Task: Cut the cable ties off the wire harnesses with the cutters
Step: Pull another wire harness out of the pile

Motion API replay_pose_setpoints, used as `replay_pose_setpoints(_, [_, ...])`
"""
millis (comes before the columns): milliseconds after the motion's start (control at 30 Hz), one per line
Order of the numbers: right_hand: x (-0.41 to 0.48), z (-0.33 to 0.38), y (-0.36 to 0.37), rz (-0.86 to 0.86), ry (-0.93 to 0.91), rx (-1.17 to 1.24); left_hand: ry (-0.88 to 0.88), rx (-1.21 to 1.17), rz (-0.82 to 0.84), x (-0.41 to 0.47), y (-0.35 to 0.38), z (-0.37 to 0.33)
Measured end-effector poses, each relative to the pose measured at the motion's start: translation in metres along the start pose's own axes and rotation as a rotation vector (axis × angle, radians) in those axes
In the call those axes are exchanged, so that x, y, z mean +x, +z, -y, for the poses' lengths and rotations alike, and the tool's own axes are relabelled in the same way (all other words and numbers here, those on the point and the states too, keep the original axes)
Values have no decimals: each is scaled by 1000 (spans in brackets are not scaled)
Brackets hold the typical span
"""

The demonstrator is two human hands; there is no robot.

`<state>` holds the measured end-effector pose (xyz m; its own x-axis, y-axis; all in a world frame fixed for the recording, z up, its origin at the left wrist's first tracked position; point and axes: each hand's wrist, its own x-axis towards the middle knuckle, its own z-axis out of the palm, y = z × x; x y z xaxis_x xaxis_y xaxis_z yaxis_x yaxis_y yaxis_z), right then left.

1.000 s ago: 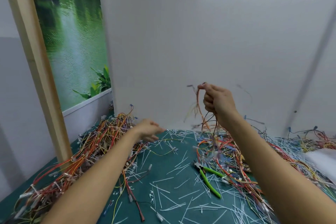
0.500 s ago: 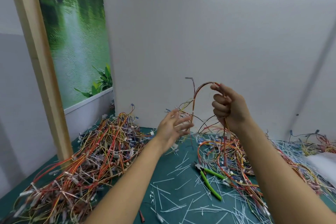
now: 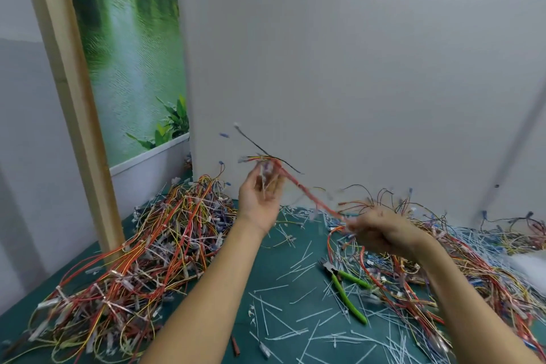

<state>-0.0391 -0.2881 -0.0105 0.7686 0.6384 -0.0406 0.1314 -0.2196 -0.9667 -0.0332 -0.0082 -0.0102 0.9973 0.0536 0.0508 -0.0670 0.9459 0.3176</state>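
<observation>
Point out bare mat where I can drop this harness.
Best: the green mat between the left forearm and the cutters, only thinly strewn. A narrow strip lies by the wooden post. Crowded: the left wire pile, the right wire pile, and cut ties in front.

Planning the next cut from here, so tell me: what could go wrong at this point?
1. Both the left hand and the right hand hold the red and orange wire harness, so one must let go to reach the green-handled cutters on the green mat; the harness may slip.
2. The harness's lower end is close to the tangled right-hand wire pile and could snag it.
</observation>
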Motion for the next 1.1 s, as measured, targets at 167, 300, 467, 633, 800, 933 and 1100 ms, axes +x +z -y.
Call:
replay_pose_setpoints(167, [-3,-5,-12,-385,141,-477,20,227,55,-7,-7,-15])
replay_pose_setpoints(300, [10,-3,-18,-814,-17,-345,55,491,40,-5,-19,-11])
replay_pose_setpoints(467, [24,10,-5,-1079,-225,-162,46,359,92,-12,-14,-3])
replay_pose_setpoints(633, [34,10,2,-1223,-357,9,-199,404,167,-11,-30,-6])
replay_pose_setpoints(800, [37,10,8,-1378,-412,141,-492,906,143,-32,-31,-1])
replay_pose_setpoints(933, [36,4,14,-1408,-392,259,-537,897,525,-43,-38,-2])
replay_pose_setpoints(1100, [33,-8,21,-1414,-338,270,-401,599,597,-45,-43,5])
